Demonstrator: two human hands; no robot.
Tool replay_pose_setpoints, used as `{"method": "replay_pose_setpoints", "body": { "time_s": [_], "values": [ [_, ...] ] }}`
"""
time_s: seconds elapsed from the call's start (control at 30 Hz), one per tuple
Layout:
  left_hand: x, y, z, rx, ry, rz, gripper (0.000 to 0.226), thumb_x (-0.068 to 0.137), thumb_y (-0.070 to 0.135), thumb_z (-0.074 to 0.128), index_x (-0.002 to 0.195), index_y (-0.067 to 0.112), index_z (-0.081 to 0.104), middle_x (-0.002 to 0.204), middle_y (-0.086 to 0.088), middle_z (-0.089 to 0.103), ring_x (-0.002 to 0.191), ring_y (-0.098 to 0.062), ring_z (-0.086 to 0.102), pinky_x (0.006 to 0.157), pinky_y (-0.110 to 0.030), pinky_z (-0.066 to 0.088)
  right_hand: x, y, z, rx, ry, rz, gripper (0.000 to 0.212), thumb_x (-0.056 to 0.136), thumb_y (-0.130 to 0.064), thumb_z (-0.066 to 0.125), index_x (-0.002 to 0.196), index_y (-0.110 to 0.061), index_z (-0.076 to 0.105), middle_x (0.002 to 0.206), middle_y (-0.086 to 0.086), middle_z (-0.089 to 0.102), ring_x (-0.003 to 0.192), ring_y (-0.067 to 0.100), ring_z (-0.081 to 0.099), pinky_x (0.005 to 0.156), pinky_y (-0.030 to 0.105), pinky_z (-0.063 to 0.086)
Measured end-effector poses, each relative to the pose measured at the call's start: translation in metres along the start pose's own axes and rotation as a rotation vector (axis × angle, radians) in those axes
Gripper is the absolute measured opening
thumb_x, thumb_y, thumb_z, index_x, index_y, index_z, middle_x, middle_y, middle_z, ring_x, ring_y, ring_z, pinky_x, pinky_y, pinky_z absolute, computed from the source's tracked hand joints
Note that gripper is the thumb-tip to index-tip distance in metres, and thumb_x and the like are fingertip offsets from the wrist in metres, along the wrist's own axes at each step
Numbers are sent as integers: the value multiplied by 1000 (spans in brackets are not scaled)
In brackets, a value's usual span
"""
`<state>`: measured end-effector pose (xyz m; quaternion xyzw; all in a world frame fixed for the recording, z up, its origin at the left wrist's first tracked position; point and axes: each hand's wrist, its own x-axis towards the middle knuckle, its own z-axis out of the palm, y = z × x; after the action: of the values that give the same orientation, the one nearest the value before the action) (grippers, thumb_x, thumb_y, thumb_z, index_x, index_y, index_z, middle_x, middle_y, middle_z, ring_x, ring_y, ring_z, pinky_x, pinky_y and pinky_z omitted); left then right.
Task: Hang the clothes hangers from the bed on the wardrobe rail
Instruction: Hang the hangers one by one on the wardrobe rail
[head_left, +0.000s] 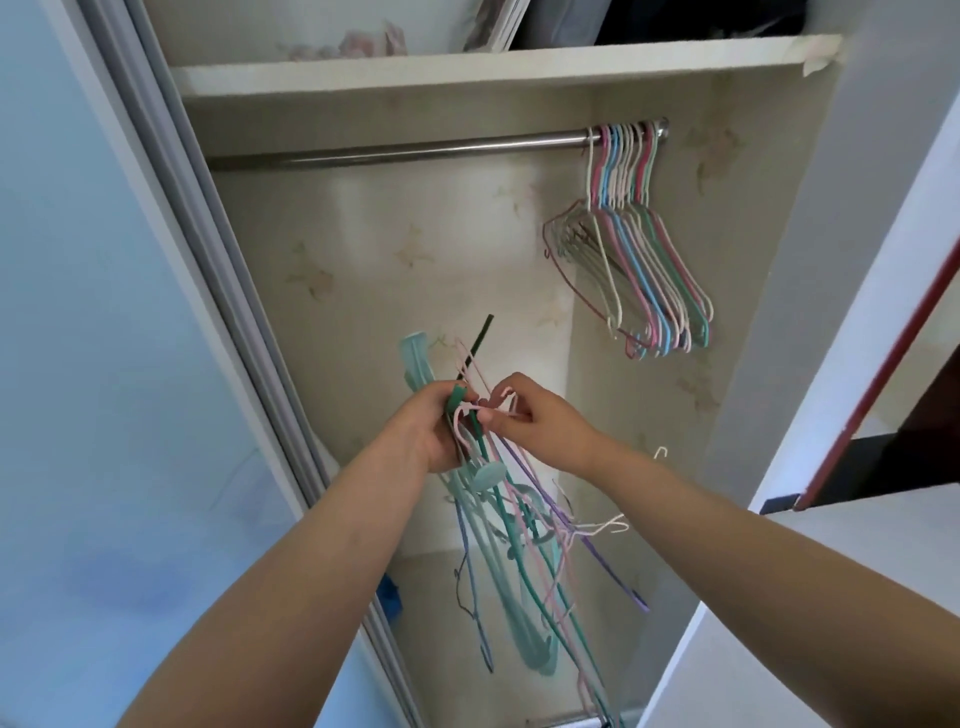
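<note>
My left hand (426, 431) grips the tangled hanger bundle (498, 545) so it dangles free. My right hand (535, 421) pinches one pink hook (501, 402) to separate it for the wardrobe rail (395, 149).

above, a white shelf (467, 65) crosses the wardrobe, and tape curls off its right end. on the shelf lie a floral pale fabric (332, 36), a stack of folded pale things (498, 21) and, further right, something dark (691, 15). the back wall (395, 244) is cream with faint flower marks. at the left stands a grey sliding door frame (208, 249), and beside it a light blue panel (78, 312). low by the frame a small blue thing (389, 595) shows. at the right a dark red bar (878, 384) slants down.
</note>
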<state>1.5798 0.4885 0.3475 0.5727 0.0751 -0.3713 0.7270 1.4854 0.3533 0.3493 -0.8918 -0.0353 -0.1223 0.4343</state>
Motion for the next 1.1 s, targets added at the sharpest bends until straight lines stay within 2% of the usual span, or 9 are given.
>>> {"method": "replay_pose_setpoints", "body": {
  "time_s": [0.17,0.3,0.4,0.53,0.7,0.8,0.9,1.0,1.1],
  "values": [
    [-4,-2,-1,-57,23,4,18,83,9,50,66,7,55,62,-6,60,48,-19,59,65,-28,49,-13,2,-4,153,-20,5,38,84,-45,66,70,-14,49,57,-10,40,56,10,35,57,26,30],
    [-3,-4,1,-89,23,-9,15,82,7,49,69,6,55,59,-5,59,48,-18,59,54,-25,51,-34,-2,1,235,-135,33,38,94,-32,57,61,-14,49,45,-12,38,45,6,32,49,18,30],
    [-1,-6,6,-72,21,-19,16,81,10,49,69,7,58,61,-4,59,56,-19,61,58,-27,52,-47,-9,4,254,-154,63,41,100,-28,46,62,-13,52,40,-12,37,39,2,29,45,13,28],
    [-1,-9,9,-69,-16,-20,13,81,12,52,69,7,57,68,-5,58,63,-19,60,67,-30,53,-58,-17,-4,280,-151,90,41,100,-29,45,64,-11,54,41,-8,34,38,9,26,43,20,26],
    [-1,-12,1,-176,-18,9,3,82,7,52,80,5,54,69,-9,55,64,-19,59,48,-26,54,-68,-25,-35,469,-188,109,44,98,-36,46,61,-13,54,42,-2,30,41,11,19,45,19,17],
    [2,-17,0,-239,4,16,6,84,5,52,80,2,53,65,-11,57,60,-19,59,54,-28,56,-77,-28,-43,481,-277,124,40,90,-41,48,59,-17,56,43,-2,27,45,11,16,46,20,14],
    [8,-17,2,-243,34,35,12,85,6,51,75,2,56,63,-10,59,49,-21,64,78,-25,55,-86,-25,-43,443,-322,155,41,92,-43,48,62,-18,58,46,-4,27,46,12,17,46,22,15],
    [11,-18,2,-264,64,70,13,88,5,49,77,2,56,70,-8,58,61,-19,65,69,-23,56,-95,-19,-44,407,-375,213,38,91,-44,47,74,-15,64,53,-4,25,49,13,18,48,25,15],
    [15,-20,2,-261,98,113,19,91,7,45,74,4,54,52,-7,60,62,-16,62,58,-24,52,-105,-13,-48,316,-474,245,33,93,-40,46,93,-19,72,63,1,26,57,16,21,55,27,21]
  ]
}}
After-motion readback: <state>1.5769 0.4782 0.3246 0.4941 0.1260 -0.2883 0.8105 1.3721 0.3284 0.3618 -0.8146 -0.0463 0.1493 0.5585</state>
